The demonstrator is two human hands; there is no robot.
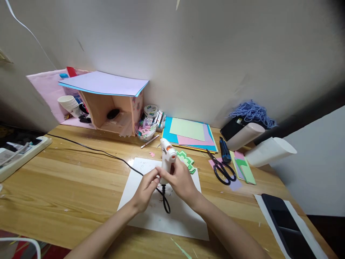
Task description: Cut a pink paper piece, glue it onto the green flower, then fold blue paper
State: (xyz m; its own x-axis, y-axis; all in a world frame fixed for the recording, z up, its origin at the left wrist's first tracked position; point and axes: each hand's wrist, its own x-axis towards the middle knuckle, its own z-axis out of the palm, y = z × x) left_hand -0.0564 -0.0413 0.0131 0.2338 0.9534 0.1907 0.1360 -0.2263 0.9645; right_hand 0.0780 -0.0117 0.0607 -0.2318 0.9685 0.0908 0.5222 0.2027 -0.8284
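Note:
A white hot glue gun [167,158] with orange parts stands upright over a sheet of white paper [172,225]. My right hand [183,180] is wrapped around its handle from the right. From the left, my left hand [147,189] presses closed fingers against the same handle, near a small reddish spot; the exact contact is partly hidden. A black power cord [118,157] loops out below the handle and runs off to the left. Behind my right hand lies a layered green paper cutout [187,162], partly covered.
A cardboard box [107,111] with a lilac paper top stands back left, beside a tub of paper scraps [146,131]. Coloured sheets [188,129] lie at the back. Black-handled scissors [222,169], a utility knife [224,150] and a phone [283,223] are on the right; a power strip [24,156] is left.

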